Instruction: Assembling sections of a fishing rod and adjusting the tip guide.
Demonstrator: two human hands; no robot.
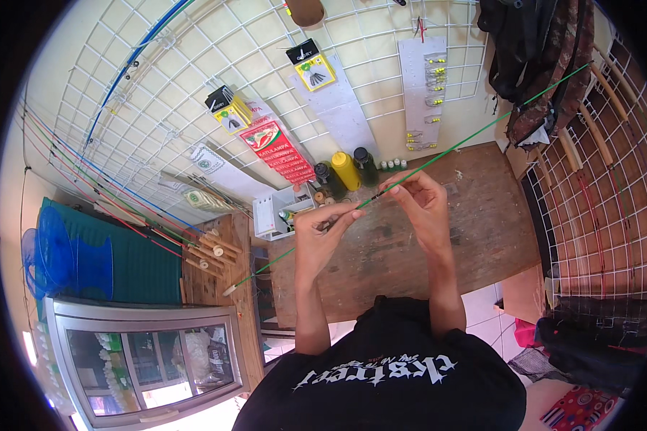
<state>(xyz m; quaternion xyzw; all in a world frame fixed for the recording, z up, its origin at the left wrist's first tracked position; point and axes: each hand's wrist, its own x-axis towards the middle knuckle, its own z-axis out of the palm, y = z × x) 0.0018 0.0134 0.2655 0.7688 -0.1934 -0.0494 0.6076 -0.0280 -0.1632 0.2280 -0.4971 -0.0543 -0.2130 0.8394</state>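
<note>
A thin green fishing rod (482, 131) runs slantwise across the view, its pale butt end low at the left and its tip high at the right. My left hand (318, 241) pinches it between thumb and fingers, above the bench. Farther along, my right hand (425, 208) grips the same rod with fingertips and thumb. A short dark band shows on the rod between the two hands. Something small and dark shows at my left fingers, too unclear to name.
Beyond my hands, a yellow bottle (345, 172) and dark bottles stand on the wooden bench (474, 215), with a white box (268, 215) to their left. Packaged lures hang on a wire grid (370, 47). Several rods lean at both sides. A glass-fronted cabinet (151, 366) stands lower left.
</note>
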